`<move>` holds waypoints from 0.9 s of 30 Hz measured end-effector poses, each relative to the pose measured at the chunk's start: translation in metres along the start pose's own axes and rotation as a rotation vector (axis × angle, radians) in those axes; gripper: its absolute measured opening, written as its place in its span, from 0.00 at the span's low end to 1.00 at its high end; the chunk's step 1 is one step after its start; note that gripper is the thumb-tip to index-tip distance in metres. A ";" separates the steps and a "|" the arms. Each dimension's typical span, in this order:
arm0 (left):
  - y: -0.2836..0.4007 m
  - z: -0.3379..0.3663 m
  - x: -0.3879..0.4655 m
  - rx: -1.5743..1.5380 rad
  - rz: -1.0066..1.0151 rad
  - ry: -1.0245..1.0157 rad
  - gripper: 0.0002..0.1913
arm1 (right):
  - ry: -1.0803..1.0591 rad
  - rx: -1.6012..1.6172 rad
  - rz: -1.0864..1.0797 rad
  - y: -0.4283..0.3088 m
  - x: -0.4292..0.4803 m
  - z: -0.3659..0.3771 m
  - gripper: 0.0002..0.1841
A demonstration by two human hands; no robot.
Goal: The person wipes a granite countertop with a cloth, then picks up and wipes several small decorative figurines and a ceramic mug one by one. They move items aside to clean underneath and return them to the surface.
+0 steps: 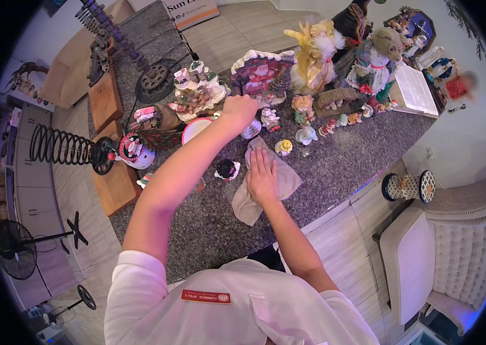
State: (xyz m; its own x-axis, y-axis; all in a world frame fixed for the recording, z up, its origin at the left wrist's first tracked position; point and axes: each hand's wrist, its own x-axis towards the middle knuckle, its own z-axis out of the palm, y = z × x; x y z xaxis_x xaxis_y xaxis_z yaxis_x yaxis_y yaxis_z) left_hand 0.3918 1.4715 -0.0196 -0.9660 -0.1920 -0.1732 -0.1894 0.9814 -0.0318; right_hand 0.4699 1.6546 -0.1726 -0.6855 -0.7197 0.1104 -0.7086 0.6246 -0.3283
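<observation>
My left hand (241,112) reaches across the granite counter (221,233), fingers curled, to the front of a snowy-roofed Christmas house ornament (262,77). Its fingertips are hidden, so a hold cannot be made out. Palm down, my right hand (263,176) lies flat on a beige cloth (245,202) spread on the stone. Left of the cloth stands a small snowman figurine with a black hat (227,169). A small yellow-topped figurine (284,147) is just to its right. Beyond the cloth sits a small white ornament (251,129), partly behind my left hand.
A snowy village ornament (197,92) and a red-rimmed white dish (196,129) are near my left forearm. Wooden blocks (116,189) and a coil spring (60,144) line the left side. Several figurines, a bear doll (374,64) and an open book (413,90) occupy the right back.
</observation>
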 end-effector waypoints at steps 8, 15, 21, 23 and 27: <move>-0.028 -0.049 -0.051 -0.146 -0.086 0.122 0.09 | -0.018 0.057 0.006 -0.006 0.035 0.011 0.33; -0.046 -0.079 -0.100 -0.240 -0.206 0.131 0.11 | -0.021 0.062 -0.014 -0.008 0.061 0.022 0.34; -0.055 -0.072 -0.120 -0.280 -0.223 0.182 0.12 | 0.017 0.059 0.006 -0.012 0.075 0.022 0.32; -0.057 -0.073 -0.123 -0.276 -0.226 0.168 0.12 | -0.002 0.061 -0.031 -0.012 0.078 0.017 0.31; -0.055 -0.073 -0.127 -0.284 -0.243 0.151 0.13 | -0.038 0.075 -0.115 -0.001 0.063 0.013 0.30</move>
State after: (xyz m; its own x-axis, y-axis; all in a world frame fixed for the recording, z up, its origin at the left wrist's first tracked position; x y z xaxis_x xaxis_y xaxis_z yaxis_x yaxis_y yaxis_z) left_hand 0.5121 1.4421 0.0766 -0.8982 -0.4371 -0.0469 -0.4360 0.8720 0.2225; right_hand 0.4291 1.6046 -0.1778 -0.5926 -0.7970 0.1165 -0.7666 0.5138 -0.3851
